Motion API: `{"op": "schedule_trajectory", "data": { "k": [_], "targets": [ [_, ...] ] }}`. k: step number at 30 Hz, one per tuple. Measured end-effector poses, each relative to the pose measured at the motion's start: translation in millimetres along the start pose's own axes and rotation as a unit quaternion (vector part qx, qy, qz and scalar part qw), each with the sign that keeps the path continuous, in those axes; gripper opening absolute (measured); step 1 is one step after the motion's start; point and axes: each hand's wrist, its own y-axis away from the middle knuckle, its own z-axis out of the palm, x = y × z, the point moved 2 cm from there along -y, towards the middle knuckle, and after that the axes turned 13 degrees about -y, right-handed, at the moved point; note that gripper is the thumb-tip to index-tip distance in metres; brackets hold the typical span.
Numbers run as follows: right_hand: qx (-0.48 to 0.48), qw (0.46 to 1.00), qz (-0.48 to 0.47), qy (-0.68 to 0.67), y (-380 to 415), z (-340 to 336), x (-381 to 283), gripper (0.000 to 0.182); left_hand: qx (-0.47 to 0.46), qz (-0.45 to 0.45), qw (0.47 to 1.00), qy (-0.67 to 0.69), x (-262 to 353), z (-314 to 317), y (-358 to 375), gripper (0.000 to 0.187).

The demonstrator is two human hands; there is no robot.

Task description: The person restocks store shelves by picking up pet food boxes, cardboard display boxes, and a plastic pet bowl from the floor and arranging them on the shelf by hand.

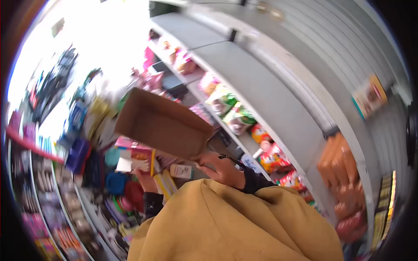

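Observation:
An open-topped brown cardboard box [163, 124] is tilted in front of me, and its visible inside holds nothing. My right hand [222, 169] grips it by its lower right corner. Lower down and to the left, my left hand [146, 180] is closed at the lower edge of a small red-pink box [143, 157] with a yellow edge and a white flap. Its fingers are partly hidden and blurred there. Just right of that hand lies a small white pack with a printed picture [181, 171].
Grey shelving [261, 82] runs along my right, with colourful snack bags [274, 156] on its lower shelf. Orange-brown packs [342, 169] stand at the far right. Blurred shelves of goods [65, 204] line the left, near a blue container [116, 182] and a red one [134, 195].

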Motion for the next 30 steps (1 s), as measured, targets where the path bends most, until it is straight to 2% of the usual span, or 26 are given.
{"op": "schedule_trajectory", "data": {
  "k": [1,2,4,5,7,9,12,13,14,15,16,17,19,22,25,28,29,30],
  "targets": [
    [0.002,0.999,-0.042,0.025,5.8,-19.5,-9.8,0.024,-0.04,-0.017,0.999,-0.004,-6.0,22.8,-11.0,0.049],
    [-0.001,0.995,-0.082,0.052,14.1,-37.9,-21.7,0.025,-0.039,0.005,0.999,-0.014,-10.9,41.8,-19.9,0.053],
    [0.045,0.994,-0.071,0.073,35.1,-76.8,-49.0,0.025,-0.028,0.052,0.998,-0.029,-24.0,81.8,-32.4,0.062],
    [0.059,0.994,-0.064,0.072,48.2,-94.4,-65.1,0.025,-0.056,0.039,0.997,-0.029,-33.6,103.6,-33.7,0.062],
    [0.093,0.99,-0.055,0.089,75.5,-126.8,-96.2,0.025,-0.171,0.005,0.979,0.111,-52.1,152.7,-31.7,0.066],
    [0.132,0.979,-0.086,0.129,104.5,-153.4,-129.0,0.023,-0.265,-0.04,0.931,0.247,-66.8,198.6,-22.1,0.07],
    [0.183,0.961,-0.103,0.182,146.3,-183.1,-165.4,0.02,-0.364,-0.105,0.812,0.445,-78.0,259.3,0.0,0.077],
    [0.203,0.952,-0.104,0.203,160.1,-190.5,-176.4,0.018,-0.372,-0.116,0.805,0.447,-72.9,286.6,17.1,0.077],
    [0.222,0.943,-0.106,0.224,173.0,-196.4,-187.6,0.017,-0.324,-0.061,0.898,0.292,-69.7,310.9,34.0,0.08],
    [0.228,0.939,-0.105,0.233,184.0,-200.6,-200.8,0.017,-0.265,0.001,0.956,0.127,-60.9,338.1,53.7,0.082],
    [0.256,0.938,-0.076,0.22,193.0,-204.0,-214.1,0.02,-0.195,0.067,0.978,-0.042,-54.8,357.4,66.1,0.085],
    [0.282,0.936,-0.046,0.204,201.5,-206.9,-225.0,0.023,-0.201,0.065,0.977,-0.038,-54.0,372.0,73.5,0.085],
    [0.309,0.932,-0.017,0.188,215.2,-213.9,-232.5,0.026,-0.224,0.116,0.966,-0.05,-51.6,392.9,87.3,0.086],
    [0.375,0.884,-0.121,0.25,225.5,-230.5,-239.1,0.037,-0.258,0.144,0.954,-0.061,-41.8,407.7,104.8,0.086],
    [0.393,0.863,-0.122,0.293,219.0,-244.8,-262.2,0.042,-0.305,0.156,0.938,-0.042,-35.6,438.5,110.2,0.086],
    [0.418,0.838,-0.106,0.333,216.8,-256.1,-280.4,0.042,-0.452,0.197,0.862,-0.116,-23.6,456.0,105.6,0.08],
    [0.434,0.824,-0.094,0.353,215.6,-261.4,-284.3,0.041,-0.449,0.198,0.864,-0.116,-20.6,461.2,101.9,0.08],
    [0.448,0.809,-0.082,0.37,213.2,-265.9,-287.4,0.039,-0.475,0.236,0.837,-0.13,-14.3,472.6,99.9,0.076]
  ]
}}
